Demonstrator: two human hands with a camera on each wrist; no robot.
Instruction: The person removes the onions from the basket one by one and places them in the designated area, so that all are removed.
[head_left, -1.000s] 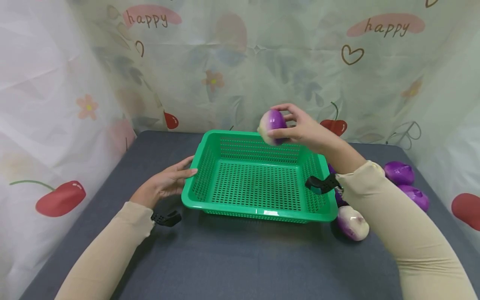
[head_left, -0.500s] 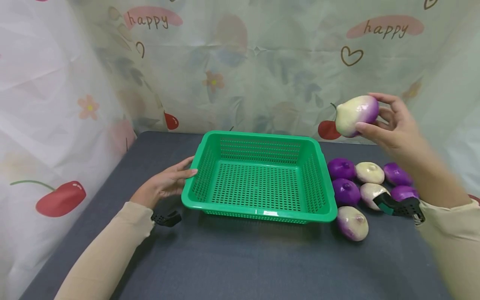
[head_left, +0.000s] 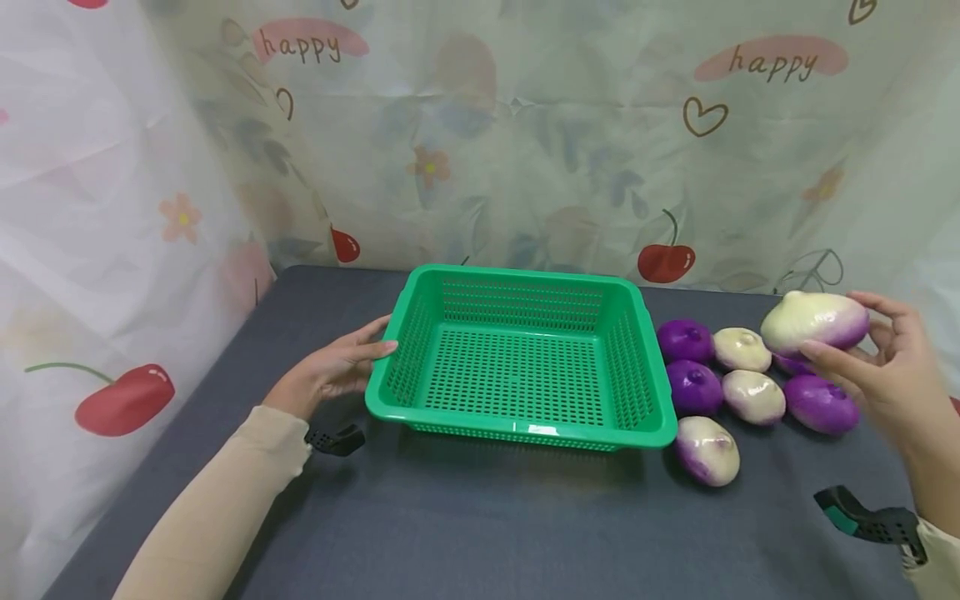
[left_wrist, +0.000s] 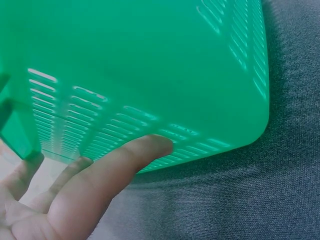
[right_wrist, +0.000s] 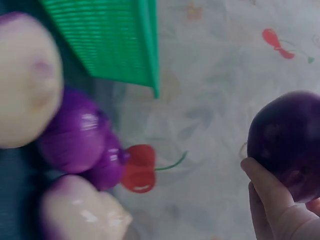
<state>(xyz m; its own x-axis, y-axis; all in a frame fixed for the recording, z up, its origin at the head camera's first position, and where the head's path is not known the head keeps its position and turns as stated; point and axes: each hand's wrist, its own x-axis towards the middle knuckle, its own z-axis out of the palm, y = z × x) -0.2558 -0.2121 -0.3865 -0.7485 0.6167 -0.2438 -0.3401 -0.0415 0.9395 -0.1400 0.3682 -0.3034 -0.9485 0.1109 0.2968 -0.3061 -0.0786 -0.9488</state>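
A green perforated plastic basket stands mid-table. My left hand holds its left side, thumb and fingers at the rim; the left wrist view shows the thumb against the slotted wall. At the far right my right hand grips a white-and-purple turnip by its purple end, with its pale pointed tip turned away from the palm. In the right wrist view this turnip shows its dark purple side. Directly below it, a purple turnip on the table is mostly hidden.
Several turnips lie grouped right of the basket: purple ones, pale ones, and a white-and-purple one nearest the front. The dark table meets a printed curtain behind.
My right hand has carried the turnip from above the basket's back right rim to the far right, then lowered it over the grouped turnips. The left hand and basket have stayed put.
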